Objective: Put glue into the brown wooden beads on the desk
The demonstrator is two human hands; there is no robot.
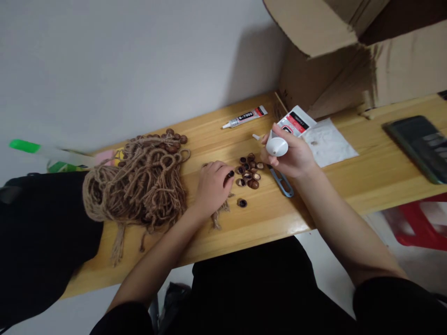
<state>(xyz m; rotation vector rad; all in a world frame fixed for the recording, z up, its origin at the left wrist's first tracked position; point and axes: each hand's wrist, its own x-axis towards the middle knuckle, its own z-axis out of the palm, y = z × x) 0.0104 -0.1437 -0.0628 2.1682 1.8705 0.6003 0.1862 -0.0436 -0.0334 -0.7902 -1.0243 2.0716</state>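
Note:
My left hand (pixel 212 187) is closed on a dark nutshell half (pixel 229 175) at its fingertips, low over the table. A frayed piece of twine (pixel 217 217) sticks out from under this hand. My right hand (pixel 295 153) grips a white glue tube (pixel 278 147), its round nozzle end turned toward me; part of the tube is hidden by the fingers. Between the hands lies a small heap of brown nutshell halves (pixel 248 172). One shell half (pixel 242 203) lies apart, nearer the front edge. A blue-grey cutter (pixel 283 184) rests under my right hand.
A big bundle of knotted twine (pixel 150 181) lies at left, with brown nuts (pixel 174 138) behind it. Another glue tube (pixel 245 117) lies near the wall. At right are a white packet (pixel 330 142), a phone (pixel 421 146) and an open cardboard box (pixel 324 70).

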